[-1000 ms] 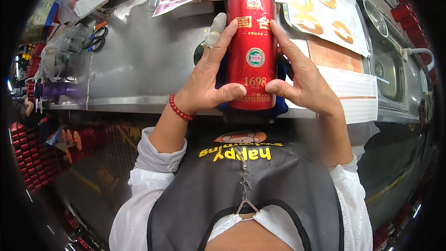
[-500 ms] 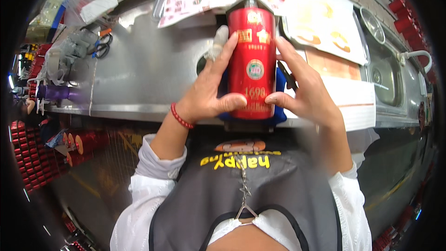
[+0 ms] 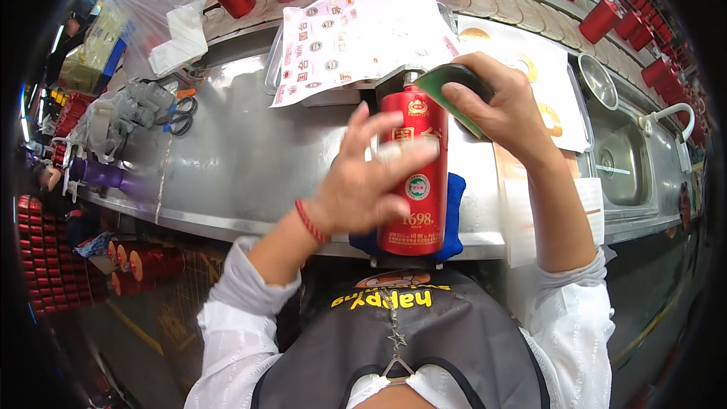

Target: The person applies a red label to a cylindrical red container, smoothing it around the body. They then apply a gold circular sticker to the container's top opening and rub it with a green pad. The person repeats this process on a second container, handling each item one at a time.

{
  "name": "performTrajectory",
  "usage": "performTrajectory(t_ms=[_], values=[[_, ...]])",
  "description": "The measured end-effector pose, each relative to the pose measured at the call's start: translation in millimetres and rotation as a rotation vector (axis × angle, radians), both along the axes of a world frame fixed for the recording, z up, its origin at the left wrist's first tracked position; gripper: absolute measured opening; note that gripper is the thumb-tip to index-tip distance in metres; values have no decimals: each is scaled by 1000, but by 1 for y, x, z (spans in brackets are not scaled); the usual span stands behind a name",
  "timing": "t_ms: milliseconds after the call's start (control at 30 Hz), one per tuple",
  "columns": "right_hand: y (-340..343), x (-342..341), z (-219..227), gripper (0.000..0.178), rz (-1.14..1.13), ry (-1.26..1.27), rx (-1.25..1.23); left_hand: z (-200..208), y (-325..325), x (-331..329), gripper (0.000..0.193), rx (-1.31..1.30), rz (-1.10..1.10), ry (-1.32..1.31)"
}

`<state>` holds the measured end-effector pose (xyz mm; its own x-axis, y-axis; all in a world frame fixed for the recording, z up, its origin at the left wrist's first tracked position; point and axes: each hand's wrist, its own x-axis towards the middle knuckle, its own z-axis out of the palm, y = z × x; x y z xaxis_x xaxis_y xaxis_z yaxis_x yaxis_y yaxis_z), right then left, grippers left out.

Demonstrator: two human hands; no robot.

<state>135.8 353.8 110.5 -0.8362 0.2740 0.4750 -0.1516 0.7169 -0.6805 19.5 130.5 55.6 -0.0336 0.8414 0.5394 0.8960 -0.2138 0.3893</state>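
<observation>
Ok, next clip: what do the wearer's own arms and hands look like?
Both arms wear loose white sleeves ending in pale greyish cuffs below the elbows, leaving the forearms bare. The left hand has a red bracelet at its wrist and what seems a pale covering on one finger, blurred. The right hand shows no glove or bracelet.
</observation>
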Motion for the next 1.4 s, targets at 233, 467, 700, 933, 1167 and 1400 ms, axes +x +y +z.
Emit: performTrajectory(t_ms=[233, 467, 700, 933, 1167, 1400], values=[[-36, 39, -7, 22, 59, 138, 418, -8, 42, -50, 52, 121, 75, -189], [-20, -10, 7, 18, 245, -193, -52, -35, -25, -30, 41, -163, 523, -84], [-79, 47, 2, 18, 453, -1, 365, -69, -62, -20, 51, -416, 668, -97], [-38, 34, -28, 28, -247, 55, -426, -4, -34, -8, 27, 142, 383, -1407], [-66, 33, -52, 30, -251, 41, -528, -3, 24, 11, 20, 194, 252, -1194], [-115, 76, -45, 32, -207, 99, -559, 4, -14, 76, 22, 182, 287, -930]])
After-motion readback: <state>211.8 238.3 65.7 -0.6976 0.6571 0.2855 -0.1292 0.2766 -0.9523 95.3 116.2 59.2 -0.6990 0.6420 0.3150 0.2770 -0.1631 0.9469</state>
